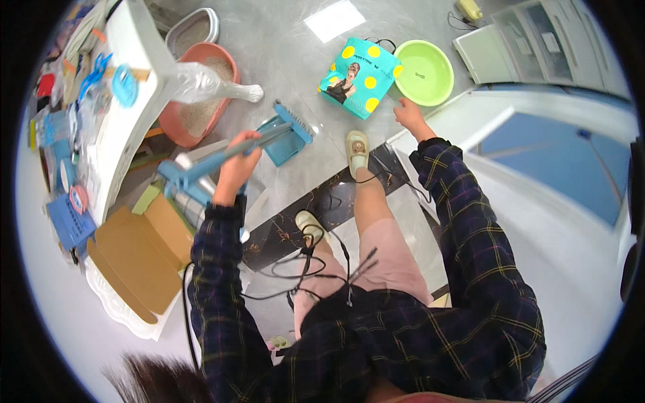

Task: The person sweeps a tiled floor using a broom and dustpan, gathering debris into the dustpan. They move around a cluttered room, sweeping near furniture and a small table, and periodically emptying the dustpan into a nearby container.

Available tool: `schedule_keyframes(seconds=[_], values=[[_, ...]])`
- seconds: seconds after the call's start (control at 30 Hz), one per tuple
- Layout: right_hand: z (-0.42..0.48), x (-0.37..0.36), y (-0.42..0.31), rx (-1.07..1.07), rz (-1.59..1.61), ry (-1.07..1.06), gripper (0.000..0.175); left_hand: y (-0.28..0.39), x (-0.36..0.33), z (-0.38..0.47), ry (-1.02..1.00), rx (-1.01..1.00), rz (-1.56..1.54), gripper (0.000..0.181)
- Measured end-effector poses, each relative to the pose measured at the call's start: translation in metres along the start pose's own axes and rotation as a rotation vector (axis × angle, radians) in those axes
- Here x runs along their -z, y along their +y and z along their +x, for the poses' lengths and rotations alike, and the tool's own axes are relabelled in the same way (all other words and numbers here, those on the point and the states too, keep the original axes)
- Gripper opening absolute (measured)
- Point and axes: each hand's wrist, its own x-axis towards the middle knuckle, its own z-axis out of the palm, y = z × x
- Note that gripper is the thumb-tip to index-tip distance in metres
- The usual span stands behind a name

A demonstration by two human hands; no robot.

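My left hand (238, 166) is closed around the blue-grey handle of a broom and dustpan set. The broom's bristled head (293, 122) rests at the blue dustpan (282, 143) on the floor. The handle slants back past my wrist to a wide blue end (176, 176). My right hand (410, 118) is stretched forward with nothing visible in it, its fingers partly bent and apart. Beyond it lies a light green plastic basin (426, 75). Left of that hand, apart from it, is a turquoise bag (360, 78) with yellow dots and a printed figure.
A white table with a carved leg (221, 88) stands left, heaped with goods. Under it are a reddish litter tray (221, 113) and a grey-white one (214, 25). An opened cardboard box (136, 257) lies nearer. Black cables (307, 272) hang before my legs. Drawers (529, 45) stand right.
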Motion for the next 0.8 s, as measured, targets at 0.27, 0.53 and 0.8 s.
schedule_keyframes(seconds=[0.27, 0.53, 0.8], values=[[0.205, -0.031, 0.032, 0.199, -0.291, -0.043, 0.062, 0.020, 0.011, 0.074, -0.066, 0.211, 0.045, 0.028], [0.342, -0.079, 0.063, 0.252, -0.532, -0.056, 0.092, 0.011, 0.007, 0.083, -0.123, 0.320, 0.109, 0.029], [0.314, -0.101, 0.057, -0.169, -0.051, -0.646, 0.033, 0.007, 0.007, 0.076, -0.137, 0.324, 0.128, 0.027]])
